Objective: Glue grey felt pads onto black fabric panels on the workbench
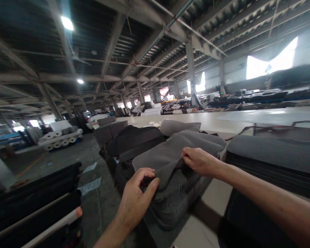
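Your right hand (197,160) pinches the near edge of a thin, smooth grey fabric sheet (167,151), thumb and fingers closed on it. Your left hand (138,193) is unclosed — thumb and fingers curve apart beside the sheet's near left edge, and you cannot tell from this view whether the fingertips touch it. That sheet lies across the top of a thick stack of dark grey fabric pieces with rounded corners (170,206), its front edge lifted at your right hand so that a dark gap shows underneath.

Your stack sits on a long, pale, smooth-topped bench (204,233), close to its left side. Just beyond the sheet's left part you have a heap of folded black cloth (136,140), and behind the sheet lies a curled light-grey fabric piece (178,127). To your right, apart from your stack, stands a broad pile of black layers with a grey top (276,155).

Down on your left — on the dark grey floor (93,210) — two crumpled, clear plastic scraps (90,186) lie near long black fabric rolls (38,187). Farther off you see a stack of white rolls (60,138).
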